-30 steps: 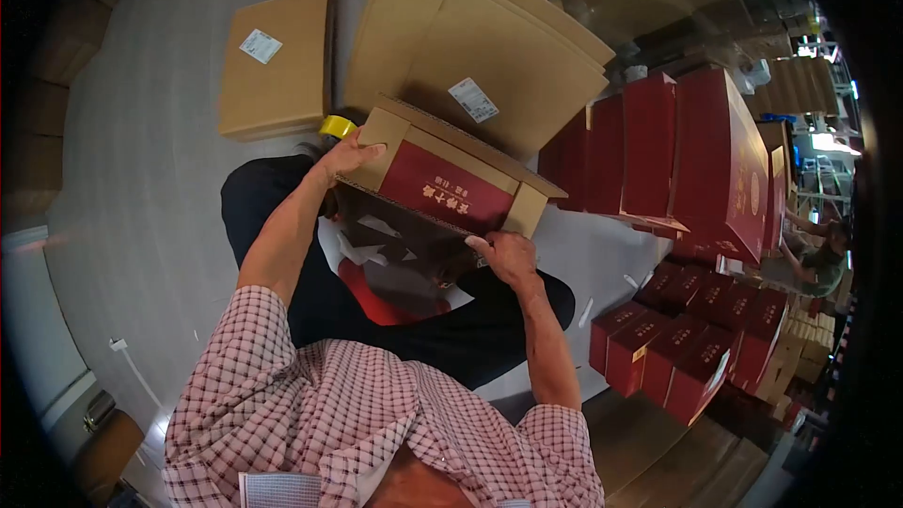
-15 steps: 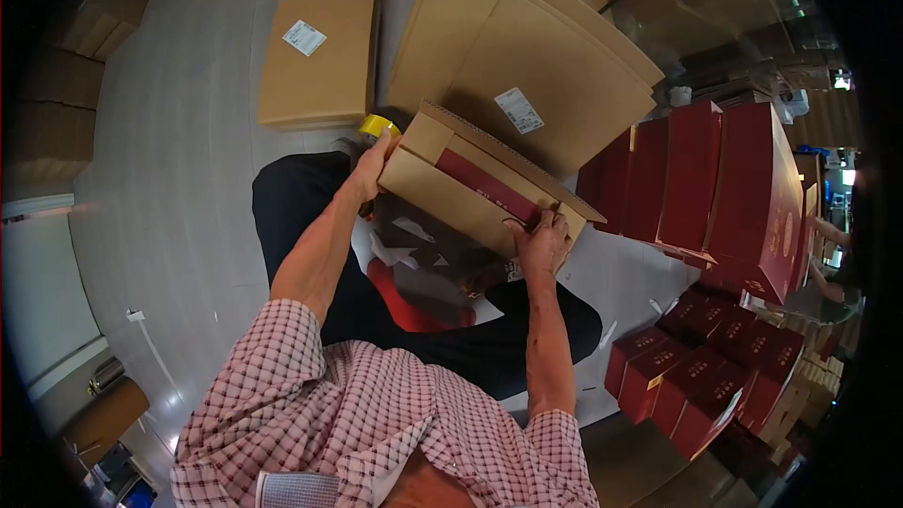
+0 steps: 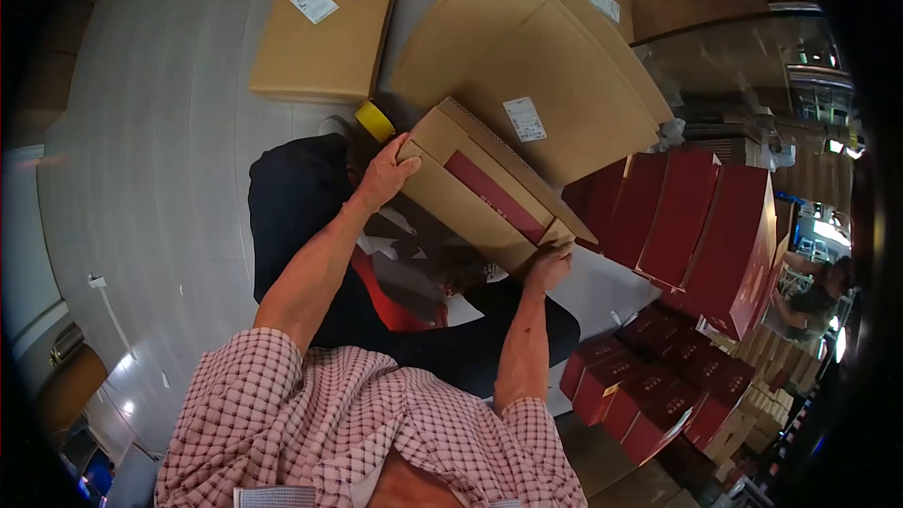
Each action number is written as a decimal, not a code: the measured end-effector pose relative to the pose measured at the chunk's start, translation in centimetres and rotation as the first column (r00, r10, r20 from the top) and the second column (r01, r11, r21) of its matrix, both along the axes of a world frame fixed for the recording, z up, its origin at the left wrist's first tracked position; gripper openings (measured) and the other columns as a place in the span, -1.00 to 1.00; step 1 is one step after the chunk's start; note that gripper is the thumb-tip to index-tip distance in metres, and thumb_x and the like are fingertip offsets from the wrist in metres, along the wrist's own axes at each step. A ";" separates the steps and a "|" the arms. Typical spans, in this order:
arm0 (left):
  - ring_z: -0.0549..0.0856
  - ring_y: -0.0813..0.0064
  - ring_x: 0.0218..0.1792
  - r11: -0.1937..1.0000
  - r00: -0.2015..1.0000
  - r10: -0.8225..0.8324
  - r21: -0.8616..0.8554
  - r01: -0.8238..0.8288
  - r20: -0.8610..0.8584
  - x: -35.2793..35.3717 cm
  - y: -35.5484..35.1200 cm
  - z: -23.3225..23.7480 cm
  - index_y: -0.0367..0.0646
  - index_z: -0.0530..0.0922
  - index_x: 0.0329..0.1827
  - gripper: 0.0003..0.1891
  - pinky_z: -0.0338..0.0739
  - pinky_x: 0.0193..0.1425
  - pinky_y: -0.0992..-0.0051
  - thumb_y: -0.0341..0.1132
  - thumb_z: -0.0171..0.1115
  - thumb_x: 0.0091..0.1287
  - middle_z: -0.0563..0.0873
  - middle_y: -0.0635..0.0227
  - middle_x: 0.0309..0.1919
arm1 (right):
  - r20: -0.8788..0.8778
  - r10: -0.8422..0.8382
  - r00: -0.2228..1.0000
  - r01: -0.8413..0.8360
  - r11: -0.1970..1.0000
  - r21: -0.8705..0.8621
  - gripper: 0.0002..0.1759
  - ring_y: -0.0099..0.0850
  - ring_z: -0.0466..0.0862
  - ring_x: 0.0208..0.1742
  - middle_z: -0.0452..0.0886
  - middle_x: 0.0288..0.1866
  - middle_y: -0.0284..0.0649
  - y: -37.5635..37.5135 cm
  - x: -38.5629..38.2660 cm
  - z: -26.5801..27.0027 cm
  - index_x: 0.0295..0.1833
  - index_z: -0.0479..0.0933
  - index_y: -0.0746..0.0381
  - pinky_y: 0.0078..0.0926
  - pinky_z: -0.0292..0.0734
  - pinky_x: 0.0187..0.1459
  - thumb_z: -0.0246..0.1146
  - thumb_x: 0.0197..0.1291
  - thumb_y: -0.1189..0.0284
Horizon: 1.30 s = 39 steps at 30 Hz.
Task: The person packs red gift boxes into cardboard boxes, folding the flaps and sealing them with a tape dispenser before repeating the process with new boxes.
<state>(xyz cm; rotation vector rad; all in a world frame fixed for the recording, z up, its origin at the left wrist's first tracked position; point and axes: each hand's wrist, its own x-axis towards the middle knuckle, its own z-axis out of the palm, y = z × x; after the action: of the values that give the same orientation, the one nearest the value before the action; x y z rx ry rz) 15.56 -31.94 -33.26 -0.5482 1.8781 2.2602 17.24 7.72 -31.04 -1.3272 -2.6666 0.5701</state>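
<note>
At its nine and five o'clock edges, the cardboard carton (image 3: pixel 463 207) is clamped by the left hand (image 3: pixel 386 175) and right hand (image 3: pixel 549 268), presumably for steadiness.

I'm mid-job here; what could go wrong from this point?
The brown cardboard carton has its near flap folded in, with no tape visible on it; it might spring up if the left grip or right grip lets go. The raised far flap could catch on the large flat brown cardboard behind it. The round yellow tape roll sits near the carton's left end, so turning the carton might knock it away.
</note>
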 end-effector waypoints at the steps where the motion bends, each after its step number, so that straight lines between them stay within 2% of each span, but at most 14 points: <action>1: 0.57 0.46 0.36 0.999 1.000 -0.002 -0.052 0.003 0.013 0.2 0.2 -1.1 -0.37 0.21 0.68 -0.23 0.43 0.47 0.46 -0.22 0.34 0.53 0.59 0.17 0.42 | -0.028 0.026 0.999 -0.024 0.998 0.063 -0.14 0.23 0.66 0.12 0.65 0.19 0.27 0.4 0.3 -1.0 0.29 0.58 0.38 0.16 0.55 0.08 -0.19 0.62 -0.23; 4: 0.58 0.42 0.36 0.979 0.998 -0.009 -0.202 0.022 0.067 1.0 0.1 -1.2 -0.38 0.21 0.67 -0.21 0.43 0.48 0.44 -0.19 0.35 0.51 0.60 0.14 0.42 | -0.134 0.028 0.991 -0.011 0.992 0.129 -0.15 0.18 0.69 0.04 0.71 0.09 0.26 0.4 0.5 -1.8 0.16 0.67 0.38 0.15 0.56 0.04 -0.19 0.63 -0.21; 9: 0.52 0.08 0.51 0.975 0.996 0.029 -0.220 -0.010 0.085 0.2 0.2 1.1 -0.44 0.34 0.57 -0.20 0.34 0.60 0.30 -0.13 0.38 0.35 0.54 -0.13 0.47 | -0.489 -0.263 0.832 0.163 0.957 -0.238 -0.27 -0.08 0.76 -0.25 0.74 -0.22 0.01 5.6 -3.6 0.1 0.14 0.61 0.47 -0.16 0.66 -0.16 -0.08 0.65 -0.07; 11: 0.51 0.03 0.51 0.956 0.998 0.047 -0.292 -0.031 0.046 0.3 0.4 0.5 -0.43 0.36 0.55 -0.20 0.34 0.60 0.28 -0.13 0.38 0.34 0.53 -0.15 0.47 | -0.662 0.095 0.744 -0.214 0.972 -0.102 -0.15 -0.15 0.75 -0.21 0.77 -0.12 -0.03 7.3 -8.0 3.4 0.18 0.60 0.50 -0.20 0.66 -0.15 -0.12 0.64 -0.17; 13: 0.49 0.00 0.52 0.952 0.998 0.046 -0.306 -0.029 0.049 1.2 0.6 0.3 -0.42 0.36 0.55 -0.20 0.33 0.61 0.26 -0.11 0.37 0.34 0.52 -0.16 0.48 | -0.388 0.374 0.843 -0.497 0.817 -0.292 -0.08 -0.17 0.70 -0.01 0.74 0.07 -0.06 2.3 -13.3 9.2 0.25 0.59 0.48 -0.24 0.62 0.04 -0.14 0.61 -0.26; 15: 0.46 -0.02 0.54 0.963 0.997 0.063 -0.265 -0.047 0.054 0.5 0.4 1.0 -0.41 0.36 0.55 -0.20 0.30 0.63 0.23 -0.10 0.36 0.34 0.51 -0.16 0.48 | -0.262 0.614 0.745 -0.649 0.576 -0.496 -0.18 -0.22 0.62 0.36 0.65 0.36 -0.02 -1.4 -18.1 5.7 0.42 0.55 0.39 -0.25 0.46 0.37 -0.04 0.63 -0.19; 17: 0.43 0.04 0.57 0.960 0.998 0.039 -0.279 -0.024 0.048 0.7 0.4 0.6 -0.39 0.32 0.60 -0.19 0.28 0.64 0.27 -0.10 0.37 0.38 0.47 -0.11 0.54 | -0.027 0.816 0.578 -0.637 0.431 -0.640 -0.10 -0.30 0.57 0.34 0.61 0.36 -0.15 -9.8 -20.1 5.6 0.44 0.53 0.34 -0.28 0.39 0.42 -0.12 0.60 -0.29; 19: 0.41 0.06 0.60 0.952 0.998 0.037 -0.306 -0.017 0.059 0.4 0.3 0.1 -0.38 0.30 0.61 -0.20 0.27 0.66 0.28 -0.11 0.36 0.41 0.44 -0.09 0.56 | 0.025 0.891 0.453 -0.406 0.231 -0.884 -0.06 -0.37 0.55 0.34 0.60 0.37 -0.27 -21.1 -19.5 9.4 0.48 0.50 0.32 -0.31 0.38 0.44 -0.16 0.58 -0.34; 22: 0.38 0.01 0.61 0.939 0.994 0.051 -0.342 -0.016 0.093 0.2 0.4 1.4 -0.40 0.32 0.59 -0.22 0.21 0.69 0.22 -0.13 0.35 0.40 0.44 -0.12 0.55 | -0.034 0.940 0.340 -0.310 0.078 -0.948 -0.10 -0.17 0.55 0.48 0.60 0.46 0.01 -24.0 -19.7 4.7 0.55 0.43 0.27 -0.23 0.34 0.48 -0.09 0.57 -0.30; 25: 0.37 -0.04 0.60 0.937 0.995 0.066 -0.349 -0.035 0.078 -0.1 0.9 2.3 -0.41 0.34 0.56 -0.22 0.11 0.74 0.14 -0.10 0.33 0.39 0.46 -0.14 0.53 | 0.157 0.949 0.273 -0.763 0.313 -0.566 -0.21 -0.01 0.65 0.35 0.71 0.28 0.01 -25.2 -17.5 4.3 0.47 0.53 0.06 -0.20 0.47 0.35 -0.12 0.56 -0.31; 26: 0.37 -0.05 0.60 0.930 0.995 0.064 -0.367 -0.033 0.072 -0.1 0.8 2.1 -0.42 0.34 0.56 -0.23 0.10 0.74 0.13 -0.11 0.33 0.40 0.46 -0.15 0.53 | 0.188 0.945 0.267 -0.836 0.324 -0.443 -0.27 0.19 0.69 0.23 0.74 0.14 0.17 -25.4 -17.0 3.9 0.38 0.57 0.02 -0.06 0.57 0.20 -0.09 0.55 -0.30; 32: 0.32 -0.03 0.64 0.926 0.995 0.007 -0.377 0.033 0.104 0.3 0.7 2.4 -0.41 0.28 0.61 -0.21 0.07 0.75 0.13 -0.07 0.29 0.45 0.39 -0.17 0.58 | 0.244 0.915 0.320 -0.930 0.353 -0.101 -0.30 0.18 0.77 -0.04 0.81 -0.12 0.05 -26.3 -15.0 2.8 0.22 0.62 0.08 0.12 0.62 -0.02 -0.07 0.55 -0.28; 35: 0.28 -0.04 0.66 0.905 0.991 -0.039 -0.415 0.090 0.130 0.3 0.7 2.1 -0.38 0.22 0.65 -0.19 0.09 0.74 0.10 0.00 0.21 0.52 0.34 -0.15 0.62 | 0.134 0.937 0.324 -0.946 0.320 0.047 -0.31 0.01 0.79 -0.16 0.80 -0.24 -0.02 -25.9 -14.5 1.6 0.10 0.64 0.19 0.00 0.62 -0.11 0.06 0.51 -0.26; 39: 0.24 -0.07 0.68 0.901 0.951 -0.082 -0.385 0.198 0.297 -0.5 0.5 3.3 -0.28 0.17 0.69 -0.21 0.15 0.71 0.03 0.11 0.08 0.61 0.30 -0.07 0.65 | 0.084 0.949 0.303 -0.949 0.293 0.115 -0.39 0.03 0.79 -0.15 0.80 -0.22 -0.02 -25.4 -14.1 1.1 0.10 0.65 0.18 0.01 0.63 -0.10 0.05 0.56 -0.16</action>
<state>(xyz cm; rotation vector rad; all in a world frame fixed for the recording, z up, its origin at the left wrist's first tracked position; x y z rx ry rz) 15.03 -31.44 -29.93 -0.7117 2.1678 1.6007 3.15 -17.71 -29.99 0.5490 -3.1418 0.3871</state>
